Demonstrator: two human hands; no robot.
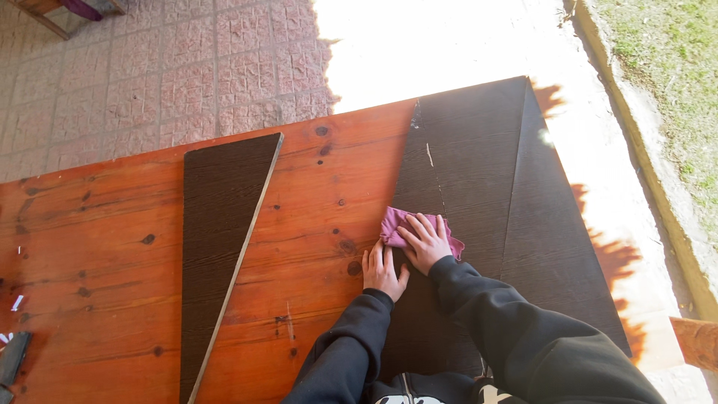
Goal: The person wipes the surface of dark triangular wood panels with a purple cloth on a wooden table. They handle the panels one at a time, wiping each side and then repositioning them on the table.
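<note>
My right hand [426,242] presses a crumpled magenta cloth [395,224] flat against a large dark brown wood-grain panel [486,187], near that panel's left edge. My left hand [382,271] lies flat, fingers together, right beside it, resting partly on the orange pine table [314,202] and partly on the panel's edge. It holds nothing. Both arms wear black sleeves.
A second dark, wedge-shaped panel [221,239] lies on the table to the left. A dark object [11,359] sits at the table's left edge. Beyond the table are pink paving tiles [172,67], a sunlit strip, a concrete curb [658,172] and grass.
</note>
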